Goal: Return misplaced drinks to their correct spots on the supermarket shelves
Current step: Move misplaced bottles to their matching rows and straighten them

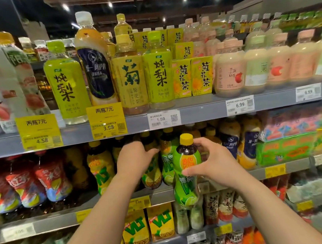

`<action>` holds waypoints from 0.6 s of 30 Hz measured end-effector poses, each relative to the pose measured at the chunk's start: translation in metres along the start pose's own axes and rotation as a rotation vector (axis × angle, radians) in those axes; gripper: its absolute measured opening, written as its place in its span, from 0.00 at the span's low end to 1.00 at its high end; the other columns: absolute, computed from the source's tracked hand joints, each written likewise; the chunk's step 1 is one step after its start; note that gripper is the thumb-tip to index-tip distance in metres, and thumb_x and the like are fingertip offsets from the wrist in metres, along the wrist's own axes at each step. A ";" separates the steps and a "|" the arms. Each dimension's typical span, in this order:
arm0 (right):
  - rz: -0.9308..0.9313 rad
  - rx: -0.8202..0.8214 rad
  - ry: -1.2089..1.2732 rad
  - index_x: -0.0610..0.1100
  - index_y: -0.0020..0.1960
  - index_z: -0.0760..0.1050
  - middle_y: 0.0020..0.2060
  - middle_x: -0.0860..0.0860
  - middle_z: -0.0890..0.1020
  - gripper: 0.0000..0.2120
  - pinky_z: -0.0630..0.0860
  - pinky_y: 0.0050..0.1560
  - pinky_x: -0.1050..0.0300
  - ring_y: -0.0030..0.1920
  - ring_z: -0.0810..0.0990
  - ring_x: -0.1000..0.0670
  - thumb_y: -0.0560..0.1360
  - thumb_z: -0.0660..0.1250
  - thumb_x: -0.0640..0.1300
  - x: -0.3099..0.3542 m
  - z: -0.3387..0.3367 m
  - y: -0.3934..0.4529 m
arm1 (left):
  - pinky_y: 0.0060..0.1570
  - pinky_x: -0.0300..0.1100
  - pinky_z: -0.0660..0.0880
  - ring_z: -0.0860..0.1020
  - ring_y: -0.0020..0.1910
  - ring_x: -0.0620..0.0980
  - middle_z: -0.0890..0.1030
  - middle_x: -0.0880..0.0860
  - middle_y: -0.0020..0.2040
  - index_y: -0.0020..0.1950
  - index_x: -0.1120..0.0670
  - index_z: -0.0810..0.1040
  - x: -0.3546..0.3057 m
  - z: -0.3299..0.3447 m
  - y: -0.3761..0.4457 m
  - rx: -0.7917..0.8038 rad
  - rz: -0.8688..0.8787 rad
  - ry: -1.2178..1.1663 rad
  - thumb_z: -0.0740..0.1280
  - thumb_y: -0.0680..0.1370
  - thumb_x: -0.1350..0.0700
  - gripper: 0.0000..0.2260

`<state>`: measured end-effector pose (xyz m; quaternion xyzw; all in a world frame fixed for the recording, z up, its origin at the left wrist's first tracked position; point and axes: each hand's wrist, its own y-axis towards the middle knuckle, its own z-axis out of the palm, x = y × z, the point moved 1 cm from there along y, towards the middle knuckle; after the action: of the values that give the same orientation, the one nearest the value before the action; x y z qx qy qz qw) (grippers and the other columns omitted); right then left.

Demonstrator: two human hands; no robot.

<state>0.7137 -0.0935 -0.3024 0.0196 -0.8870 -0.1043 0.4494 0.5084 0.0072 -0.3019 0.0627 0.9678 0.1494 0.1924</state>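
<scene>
My right hand [217, 161] grips a green-labelled lime tea bottle with a yellow cap [187, 170], held upright in front of the middle shelf. My left hand [135, 157] reaches into that shelf, its fingers curled round a dark bottle with a yellow lemon label [152, 178] among the row of tea bottles. Another green lime tea bottle [167, 160] stands between the two hands. On the top shelf a tall milk tea bottle with a dark blue label [95, 69] stands among yellow-green pear drink bottles [67, 85].
The grey shelf edge [195, 114] above the hands carries price tags. More dark-blue-labelled milk tea bottles [237, 144] stand right of my right hand. Red-labelled bottles [26, 186] fill the shelf's left end, green cartons [284, 147] its right, and yellow tea cartons [148, 227] the shelf below.
</scene>
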 end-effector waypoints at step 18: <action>-0.209 0.017 -0.107 0.57 0.63 0.69 0.56 0.57 0.77 0.34 0.73 0.50 0.63 0.54 0.77 0.57 0.62 0.81 0.51 0.035 0.044 0.020 | 0.43 0.37 0.76 0.80 0.43 0.39 0.82 0.41 0.44 0.53 0.42 0.79 0.048 -0.078 -0.096 -0.326 0.065 -0.433 0.77 0.64 0.38 0.21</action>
<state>0.6590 -0.0709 -0.2953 0.1104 -0.9037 -0.1438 0.3880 0.4275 -0.0960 -0.2799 0.0926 0.8648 0.2923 0.3976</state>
